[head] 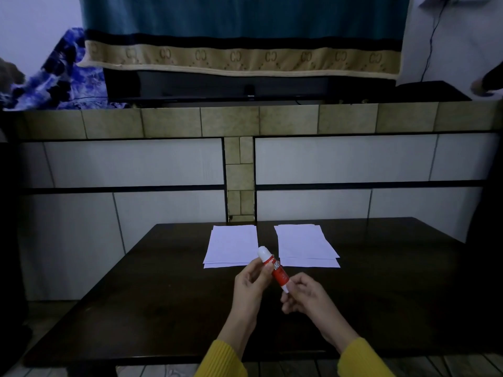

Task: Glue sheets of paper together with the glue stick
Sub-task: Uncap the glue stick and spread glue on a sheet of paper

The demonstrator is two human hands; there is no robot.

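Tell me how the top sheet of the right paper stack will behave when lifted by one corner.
The right paper stack looks thin and loosely fanned, so the top sheet will probably droop. It is likely light and may slide off the others.

The glue stick [274, 268] bears white lettering on its red label, partly readable as "STICK" (the rest hidden by fingers). The hanging cloth's [245, 59] beige border repeats a "CC"-like motif.

Glue stick [274, 268] glossy red-white plastic; paper sheets [231, 246] matt white; table [163, 295] dark polished wood.
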